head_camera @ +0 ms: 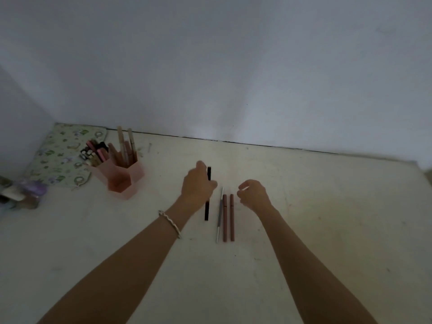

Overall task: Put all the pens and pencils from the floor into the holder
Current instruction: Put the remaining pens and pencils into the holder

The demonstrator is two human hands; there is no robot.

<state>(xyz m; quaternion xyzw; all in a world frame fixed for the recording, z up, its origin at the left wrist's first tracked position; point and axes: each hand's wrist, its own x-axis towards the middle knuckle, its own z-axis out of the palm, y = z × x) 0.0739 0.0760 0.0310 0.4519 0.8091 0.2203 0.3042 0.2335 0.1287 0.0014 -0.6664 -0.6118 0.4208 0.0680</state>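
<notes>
My left hand is closed around a black pen at mid-floor; the pen's two ends stick out above and below the fist. To its right lie a thin silver pen and two brown pencils, side by side on the pale floor. My right hand hovers just right of them, fingers loosely curled, holding nothing. The pink hexagonal holder stands to the left, with several pens and pencils upright in it.
A floral patterned pouch lies behind the holder in the left corner. Some blurred small items sit at the far left edge. A white wall borders the floor at the back.
</notes>
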